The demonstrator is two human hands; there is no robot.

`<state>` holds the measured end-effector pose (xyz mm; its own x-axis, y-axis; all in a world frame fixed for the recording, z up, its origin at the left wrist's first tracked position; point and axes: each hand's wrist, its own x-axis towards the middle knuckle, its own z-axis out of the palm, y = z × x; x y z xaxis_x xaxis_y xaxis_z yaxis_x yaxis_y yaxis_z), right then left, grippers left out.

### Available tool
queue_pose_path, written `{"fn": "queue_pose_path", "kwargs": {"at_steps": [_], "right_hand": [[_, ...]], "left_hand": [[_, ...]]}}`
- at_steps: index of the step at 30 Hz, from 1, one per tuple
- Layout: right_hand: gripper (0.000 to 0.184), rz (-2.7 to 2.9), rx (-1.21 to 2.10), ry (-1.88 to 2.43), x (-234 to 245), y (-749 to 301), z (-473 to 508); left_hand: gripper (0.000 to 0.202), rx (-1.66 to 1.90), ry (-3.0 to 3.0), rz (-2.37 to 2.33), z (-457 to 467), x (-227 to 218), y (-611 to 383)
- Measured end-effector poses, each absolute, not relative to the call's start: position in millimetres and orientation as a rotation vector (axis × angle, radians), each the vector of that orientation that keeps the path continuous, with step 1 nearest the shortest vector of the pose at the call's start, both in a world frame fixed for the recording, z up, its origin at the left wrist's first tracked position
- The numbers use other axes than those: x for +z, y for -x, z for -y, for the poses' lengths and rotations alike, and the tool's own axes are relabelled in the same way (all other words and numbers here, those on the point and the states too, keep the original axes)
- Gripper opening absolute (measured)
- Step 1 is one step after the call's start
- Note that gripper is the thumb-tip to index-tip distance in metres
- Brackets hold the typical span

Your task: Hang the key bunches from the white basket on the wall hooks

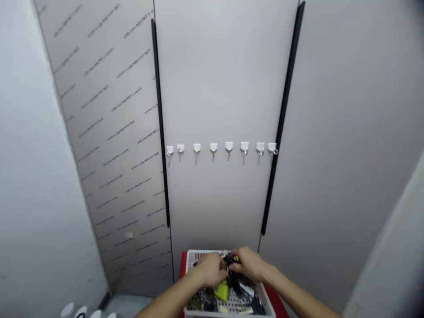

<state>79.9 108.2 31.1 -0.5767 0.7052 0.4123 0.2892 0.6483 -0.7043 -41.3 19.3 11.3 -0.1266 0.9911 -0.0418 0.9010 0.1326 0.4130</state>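
Observation:
A white plastic basket [186, 304] with slotted sides sits low in the view and holds a jumble of small items. Both my hands reach into it. My left hand [212, 268] is closed, fingers curled at the middle of the pile; what lies in them is hidden. Facing it, my right hand [247, 265] has its fingers bent around a dark item that I cannot make out. Just below the hands are a yellow-green item [221, 291] and a black item [235, 282]. Small packets and dark pieces surround them.
White hooks [213, 148], several in a row, are stuck on the pale cabinet door. Long black handles [159, 115] run down the door edges. Printed film covers the left panel [112, 145]. Something red [276, 302] supports the basket. White-capped containers [68, 310] stand lower left.

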Motion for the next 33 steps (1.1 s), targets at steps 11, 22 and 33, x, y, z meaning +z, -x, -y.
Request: {"fn": "queue_pose_path", "kwargs": {"at_steps": [11, 22, 33], "right_hand": [[0.055, 2.008, 1.462, 0.514, 165, -22, -85], [0.054, 1.967, 1.663, 0.416, 164, -11, -63], [0.053, 2.091, 1.552, 0.622, 94, -12, -73]], "left_hand": [[0.056, 1.514, -1.261, -1.573, -9, 173, 87], [0.062, 1.489, -1.280, -1.434, -2, 170, 76], [0.056, 1.268, -1.198, -1.701, -6, 93, 83]]}}
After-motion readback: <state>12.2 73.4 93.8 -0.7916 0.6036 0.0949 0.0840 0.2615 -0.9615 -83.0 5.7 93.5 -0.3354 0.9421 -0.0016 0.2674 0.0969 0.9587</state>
